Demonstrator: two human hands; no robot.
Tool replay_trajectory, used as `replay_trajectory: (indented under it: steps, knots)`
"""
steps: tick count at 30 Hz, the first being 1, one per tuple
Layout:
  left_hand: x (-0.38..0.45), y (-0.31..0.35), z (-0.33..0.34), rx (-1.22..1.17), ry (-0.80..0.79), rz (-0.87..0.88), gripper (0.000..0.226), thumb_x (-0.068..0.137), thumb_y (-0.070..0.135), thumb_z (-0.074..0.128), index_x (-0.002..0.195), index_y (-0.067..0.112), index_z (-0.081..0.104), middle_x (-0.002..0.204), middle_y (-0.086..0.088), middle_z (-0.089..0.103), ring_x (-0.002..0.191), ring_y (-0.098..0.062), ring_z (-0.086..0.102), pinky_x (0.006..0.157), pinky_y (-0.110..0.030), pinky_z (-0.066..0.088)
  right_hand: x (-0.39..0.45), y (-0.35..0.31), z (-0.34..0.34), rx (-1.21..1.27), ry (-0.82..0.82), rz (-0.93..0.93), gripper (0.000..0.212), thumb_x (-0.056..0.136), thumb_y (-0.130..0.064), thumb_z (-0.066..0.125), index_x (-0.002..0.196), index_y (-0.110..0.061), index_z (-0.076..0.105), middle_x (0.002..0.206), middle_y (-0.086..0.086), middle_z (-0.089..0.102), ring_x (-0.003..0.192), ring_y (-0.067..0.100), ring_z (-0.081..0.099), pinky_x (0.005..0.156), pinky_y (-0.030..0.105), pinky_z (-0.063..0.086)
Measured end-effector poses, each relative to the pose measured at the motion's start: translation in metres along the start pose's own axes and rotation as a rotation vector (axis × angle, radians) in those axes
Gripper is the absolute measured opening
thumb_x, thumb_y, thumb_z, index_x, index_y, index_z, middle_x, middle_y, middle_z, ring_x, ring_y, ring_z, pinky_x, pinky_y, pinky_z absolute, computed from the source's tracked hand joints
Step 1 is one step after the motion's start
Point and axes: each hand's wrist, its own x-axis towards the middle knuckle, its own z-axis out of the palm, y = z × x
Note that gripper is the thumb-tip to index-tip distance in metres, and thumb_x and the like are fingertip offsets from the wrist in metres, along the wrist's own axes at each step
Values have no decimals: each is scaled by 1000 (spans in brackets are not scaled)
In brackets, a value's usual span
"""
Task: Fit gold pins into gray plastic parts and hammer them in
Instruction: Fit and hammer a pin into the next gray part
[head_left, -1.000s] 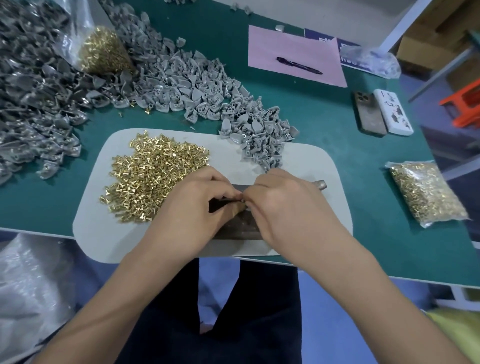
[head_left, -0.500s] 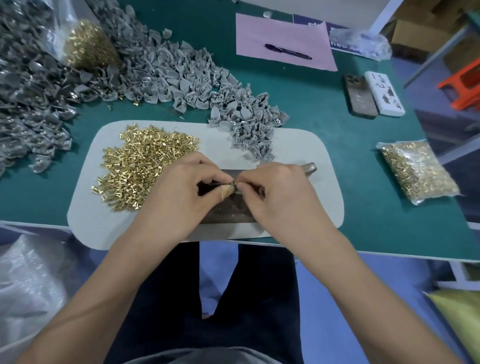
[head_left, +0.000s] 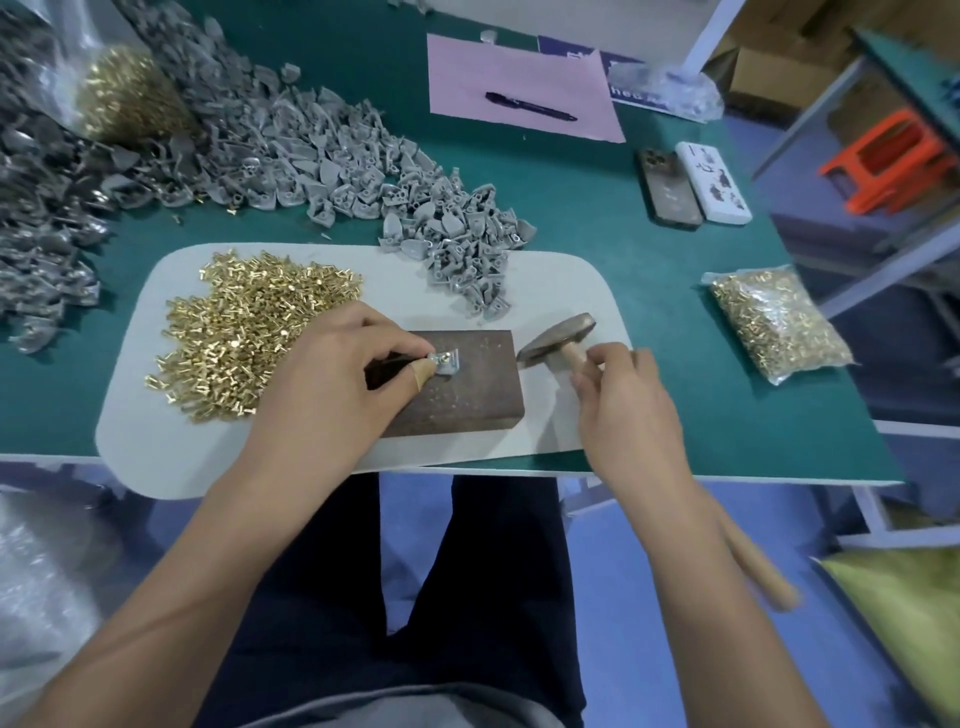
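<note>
At nine o'clock on the white mat (head_left: 156, 457) lies the loose heap of gold pins (head_left: 249, 332). The left hand (head_left: 332, 374) pinches one gray plastic part (head_left: 445, 361) flat on the brown block (head_left: 467, 395) at centre. The part looks light, rigid and small — best held by its edges, fingers clear. At three o'clock the right hand (head_left: 618, 395) grips the hammer (head_left: 558, 340) handle near the head.

One head-worn wide-angle view looks forward and steeply down from close above both hands (head_left: 467, 384), with the desk (head_left: 597, 270) stretching beyond them (edges bowed by the lens) and the person's lap below.
</note>
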Motion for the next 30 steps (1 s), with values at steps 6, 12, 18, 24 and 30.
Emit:
replay_trajectory:
  steps: [6,12,18,24,30]
  knots:
    - [1,1,1,45,11,10,11,86,36,76,95,30,79,82,15,58,85,-10,54,73,-34,46,-11,-12,-32,485,18,-177,23,109,-37,36,103,-28,56,76,-10,58,60,10,49,56,28,39]
    - [8,3,-5,107,-49,63,10,83,30,80,93,32,79,77,16,59,81,-12,55,69,-39,50,-27,-46,-25,348,-172,-324,27,105,-56,34,114,-43,56,80,-18,64,75,13,59,70,38,51]
    - [9,3,-5,107,-47,77,12,82,28,81,93,31,80,76,15,58,81,-14,57,70,-40,51,-29,-52,-26,300,9,-323,30,105,-57,31,113,-41,55,68,-15,52,65,19,49,61,44,49]
    - [11,3,-7,70,-53,83,9,83,30,80,91,28,80,75,13,59,79,-14,57,71,-39,51,-40,-54,-33,152,87,-347,34,104,-62,23,114,-45,51,61,-16,49,58,16,46,52,36,42]
    - [10,3,-8,75,-46,77,10,83,31,80,92,29,81,75,13,59,79,-14,57,71,-38,51,-40,-56,-24,152,-20,-295,32,103,-61,27,112,-45,52,65,-13,53,67,23,50,60,40,47]
